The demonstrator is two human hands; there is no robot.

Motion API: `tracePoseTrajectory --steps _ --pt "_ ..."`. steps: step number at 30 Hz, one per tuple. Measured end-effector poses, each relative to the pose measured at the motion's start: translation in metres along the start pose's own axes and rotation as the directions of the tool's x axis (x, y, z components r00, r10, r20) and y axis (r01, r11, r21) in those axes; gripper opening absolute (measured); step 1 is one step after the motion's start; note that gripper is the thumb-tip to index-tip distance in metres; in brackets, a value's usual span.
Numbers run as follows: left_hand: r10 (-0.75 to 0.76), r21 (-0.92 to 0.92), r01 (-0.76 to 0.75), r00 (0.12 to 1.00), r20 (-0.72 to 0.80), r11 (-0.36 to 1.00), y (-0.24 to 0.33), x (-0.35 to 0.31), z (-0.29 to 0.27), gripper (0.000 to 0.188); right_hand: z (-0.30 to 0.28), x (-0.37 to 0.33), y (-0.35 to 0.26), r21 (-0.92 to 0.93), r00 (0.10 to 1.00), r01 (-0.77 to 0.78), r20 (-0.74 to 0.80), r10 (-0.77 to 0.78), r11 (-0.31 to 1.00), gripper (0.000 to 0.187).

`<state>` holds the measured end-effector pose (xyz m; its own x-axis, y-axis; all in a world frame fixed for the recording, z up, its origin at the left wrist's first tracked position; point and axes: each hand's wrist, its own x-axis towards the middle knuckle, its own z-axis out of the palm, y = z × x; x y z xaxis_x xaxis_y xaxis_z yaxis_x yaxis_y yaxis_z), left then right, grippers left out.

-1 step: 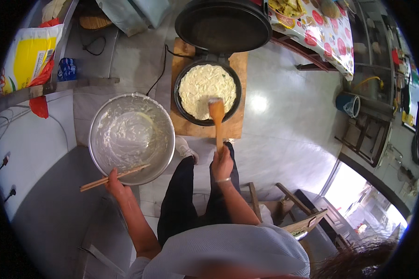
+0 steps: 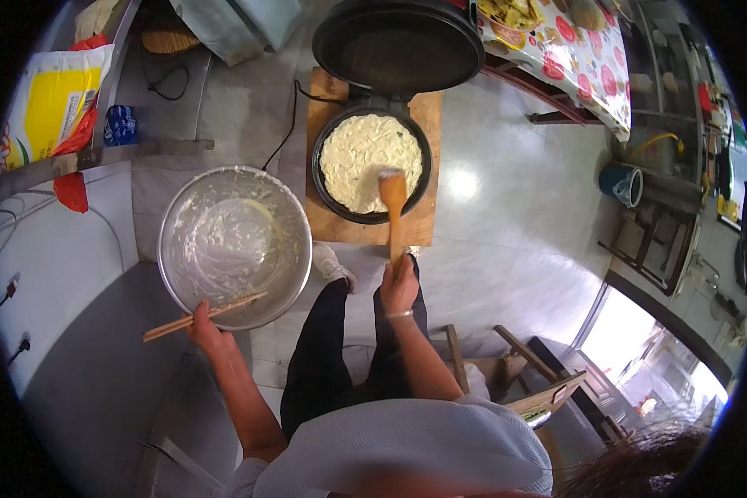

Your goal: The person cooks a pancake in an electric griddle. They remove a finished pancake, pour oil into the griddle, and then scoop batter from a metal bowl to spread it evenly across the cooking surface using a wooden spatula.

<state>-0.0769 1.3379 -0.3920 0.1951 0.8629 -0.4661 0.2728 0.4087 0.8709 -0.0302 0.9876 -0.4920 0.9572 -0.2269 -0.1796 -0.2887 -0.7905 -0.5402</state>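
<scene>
My left hand (image 2: 209, 329) grips the near rim of a large metal bowl (image 2: 168, 217), its inside smeared with pale batter. A pair of wooden chopsticks (image 2: 164, 330) lies across that rim under the same hand, tips inside the bowl. My right hand (image 2: 400, 286) is closed round the handle of a wooden spatula (image 2: 393, 192). The spatula's batter-coated end is over the lower right of a round, lumpy pale batter layer (image 2: 365, 158); whether it touches cannot be told. That layer fills most of a black electric griddle (image 2: 317, 178), whose round lid (image 2: 398, 46) stands raised behind.
Under the griddle is a wooden board (image 2: 430, 228); a black cord (image 2: 284, 139) runs off its left side. A table with a patterned cloth (image 2: 593, 58) stands far right, a blue bucket (image 2: 618, 184) beyond. A yellow-and-white bag (image 2: 54, 104) sits at left. Wooden stool parts (image 2: 548, 397) lie near right.
The spatula in my right hand has shifted slightly right and a little toward the far side. My left hand, the bowl and the chopsticks keep their place.
</scene>
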Motion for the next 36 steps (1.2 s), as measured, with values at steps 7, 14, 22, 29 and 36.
tracePoseTrajectory --steps 7,14,22,29,36 --pt "0.024 0.002 -0.025 0.996 0.088 1.0 0.006 0.008 0.007 0.046 0.032 -0.027 -0.011 -0.003 0.978 -0.198 -0.061 0.197 0.98 0.035" --pt "-0.006 -0.064 0.017 0.987 0.158 0.998 0.001 0.021 0.002 0.043 0.048 -0.079 -0.064 0.275 0.993 -0.112 -0.011 0.12 0.955 0.033" --pt "0.01 -0.125 0.003 0.994 0.105 0.992 -0.012 0.025 -0.018 0.042 0.045 0.009 -0.018 0.189 0.981 -0.089 -0.153 0.119 0.978 0.033" --pt "0.013 -0.112 -0.001 0.994 0.105 0.994 -0.06 0.018 -0.023 0.045 0.1 -0.041 -0.002 0.256 0.986 -0.142 -0.046 0.159 0.956 0.034" --pt "-0.006 -0.127 0.02 0.994 0.11 0.992 -0.101 0.012 -0.025 0.044 0.091 -0.056 0.005 0.305 1.0 -0.024 0.004 0.024 0.952 0.034"
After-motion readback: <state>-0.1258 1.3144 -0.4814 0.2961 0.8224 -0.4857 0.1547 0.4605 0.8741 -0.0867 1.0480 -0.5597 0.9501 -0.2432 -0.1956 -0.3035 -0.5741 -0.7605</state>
